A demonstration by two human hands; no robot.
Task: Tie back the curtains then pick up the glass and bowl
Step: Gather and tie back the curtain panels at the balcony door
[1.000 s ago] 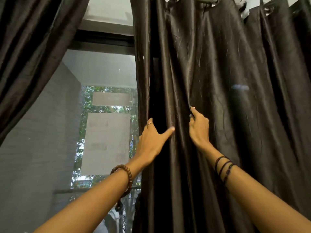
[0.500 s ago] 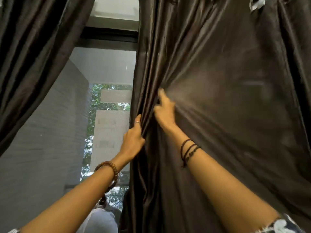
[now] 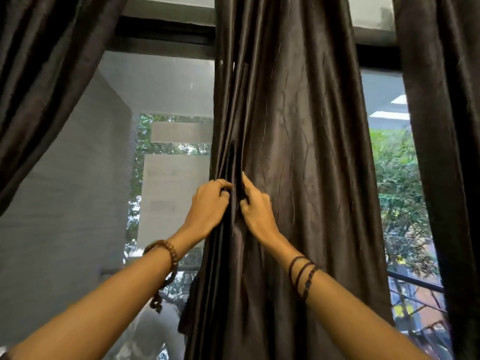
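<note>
A dark brown satin curtain panel (image 3: 298, 152) hangs in front of me, bunched into folds along its left edge. My left hand (image 3: 209, 206) grips those gathered folds from the left, fingers curled into the cloth. My right hand (image 3: 255, 205) pinches the same folds from the right, index finger pointing up. Another dark curtain (image 3: 44, 81) sweeps across the upper left, and a third panel (image 3: 446, 152) hangs at the far right. No glass or bowl is in view.
Behind the curtains is a large window with a black frame (image 3: 166, 29). A grey wall (image 3: 65, 203) and trees show through the left pane. A railing (image 3: 415, 281) and greenery show through the right pane.
The centre curtain has been gathered leftward into a narrower column, uncovering the right window pane. Both hands have come together on the folds, and the left one has curled round them.
</note>
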